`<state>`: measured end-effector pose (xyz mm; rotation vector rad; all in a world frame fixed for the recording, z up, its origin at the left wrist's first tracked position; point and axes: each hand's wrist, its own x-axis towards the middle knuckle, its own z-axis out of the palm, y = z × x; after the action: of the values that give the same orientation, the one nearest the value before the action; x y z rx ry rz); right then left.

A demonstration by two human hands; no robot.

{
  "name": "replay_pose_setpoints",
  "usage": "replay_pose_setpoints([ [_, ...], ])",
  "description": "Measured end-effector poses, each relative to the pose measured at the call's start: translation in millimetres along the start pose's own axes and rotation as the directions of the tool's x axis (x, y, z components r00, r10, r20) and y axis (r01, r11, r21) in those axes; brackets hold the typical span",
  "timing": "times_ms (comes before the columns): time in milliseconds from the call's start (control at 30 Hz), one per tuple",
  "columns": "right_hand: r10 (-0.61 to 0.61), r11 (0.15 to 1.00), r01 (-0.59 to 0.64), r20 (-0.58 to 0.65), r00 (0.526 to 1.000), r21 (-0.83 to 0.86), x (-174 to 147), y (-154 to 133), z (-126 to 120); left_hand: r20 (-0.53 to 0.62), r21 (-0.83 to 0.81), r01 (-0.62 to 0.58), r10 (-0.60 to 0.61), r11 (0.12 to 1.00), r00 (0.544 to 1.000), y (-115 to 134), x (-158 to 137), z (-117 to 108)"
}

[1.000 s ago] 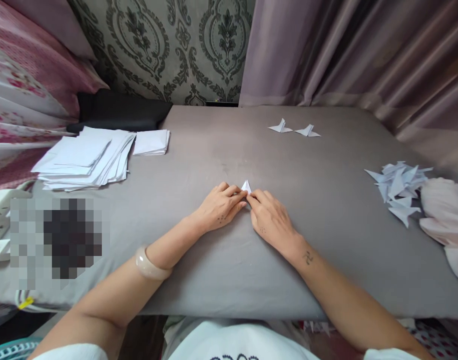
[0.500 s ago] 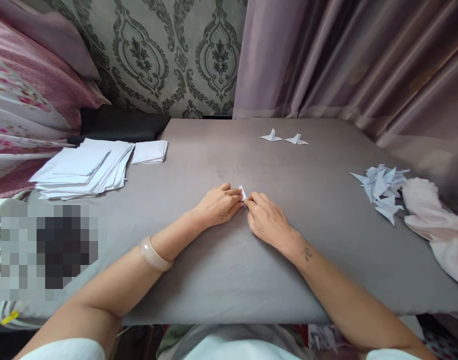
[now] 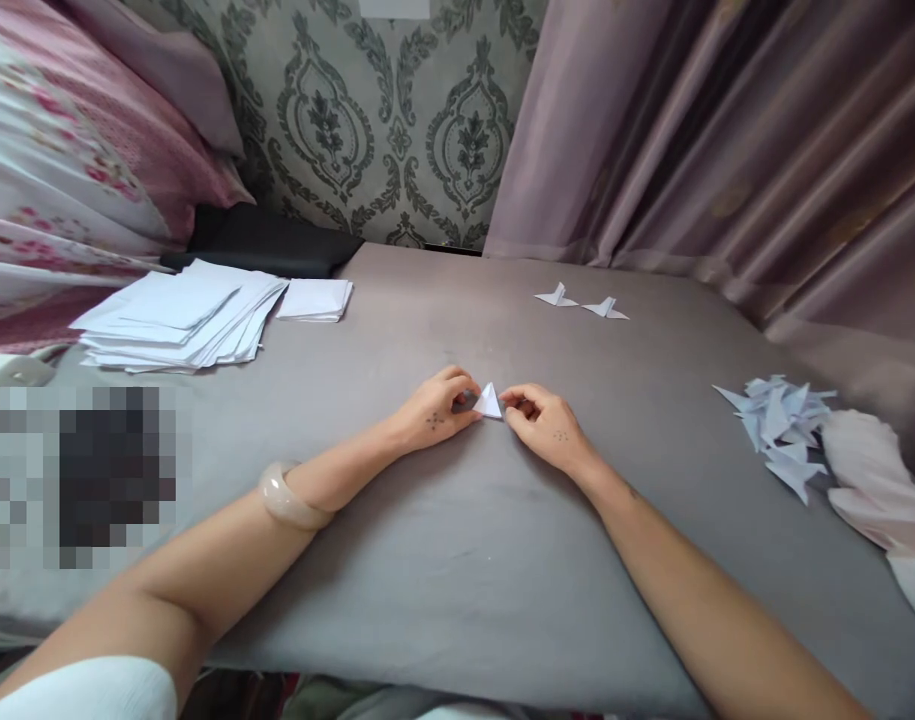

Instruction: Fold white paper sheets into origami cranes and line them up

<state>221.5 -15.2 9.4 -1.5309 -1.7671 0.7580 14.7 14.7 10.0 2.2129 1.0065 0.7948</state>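
Between my hands, low over the table, is a small piece of folded white paper (image 3: 489,403), a triangle with its point facing away from me. My left hand (image 3: 438,412) pinches its left corner between thumb and fingers. My right hand (image 3: 547,428) has its thumb and bent fingertips at the triangle's right edge, closed on it. Farther back lie two finished-looking folded paper birds (image 3: 605,309) with spread wings. On the right is a heap of similar white paper birds (image 3: 783,415).
Stacked white paper sheets (image 3: 164,310) lie at the left, beside a smaller stack of paper (image 3: 314,299). A black cloth or pad (image 3: 269,240) is behind them. Pale bunched fabric (image 3: 873,470) lies at the right edge of the grey-covered table (image 3: 427,570). Curtains hang behind.
My hands have drawn slightly apart, and the folded paper shows as a wider triangle instead of a narrow sliver. The head view has tilted a little.
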Motion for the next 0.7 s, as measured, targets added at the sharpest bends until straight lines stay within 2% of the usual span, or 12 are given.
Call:
replay_pose_setpoints([
  [100, -0.041, 0.999, 0.041, -0.006, 0.999, -0.026, -4, 0, 3, -0.002, -0.022, 0.024, -0.024, 0.999, 1.0, -1, 1, 1],
  [367, -0.059, 0.994, 0.059, 0.008, 0.998, -0.092, -4, -3, 3, 0.027, -0.098, 0.087, -0.085, 0.991, 0.996, 0, 3, 0],
  [533, -0.053, 0.993, 0.054, 0.004, 0.999, -0.109, -3, -2, 3, 0.061, -0.182, 0.09, -0.08, 0.979, 0.995, 4, 3, -1],
  [700, -0.026, 0.993, 0.028, 0.018, 0.999, -0.118, -3, -4, 2, 0.085, -0.213, 0.181, -0.166, 0.96, 0.982, 11, 2, -3],
])
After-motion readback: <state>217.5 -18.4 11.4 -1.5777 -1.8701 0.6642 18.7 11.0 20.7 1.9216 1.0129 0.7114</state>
